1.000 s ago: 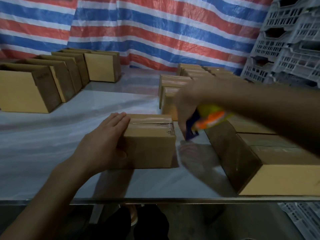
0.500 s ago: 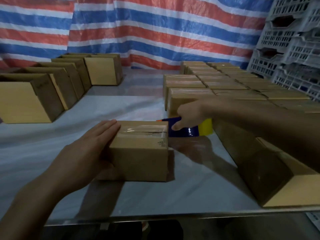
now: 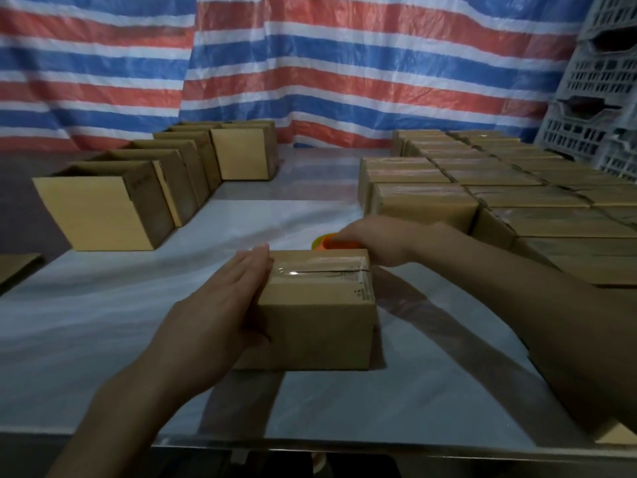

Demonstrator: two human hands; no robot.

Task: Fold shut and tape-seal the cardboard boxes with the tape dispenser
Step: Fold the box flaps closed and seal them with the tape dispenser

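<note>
A small cardboard box (image 3: 317,305) stands in the middle of the table, its top flaps closed with clear tape along the seam. My left hand (image 3: 220,312) lies flat against the box's left side, fingers straight, thumb on the near face. My right hand (image 3: 372,239) is just behind the box's far right corner, over the tape dispenser (image 3: 324,243). Only an orange and yellow edge of the dispenser shows behind the box. Whether the fingers grip it is hidden.
Several taped boxes (image 3: 499,188) are packed in rows on the right. A row of open boxes (image 3: 113,201) stands at the left. White plastic crates (image 3: 599,98) are stacked at the far right. The table edge (image 3: 310,446) runs along the bottom.
My right hand carried the dispenser from above the box's right side down to the table behind the box. My left hand stayed on the box's left side. The camera tilted up.
</note>
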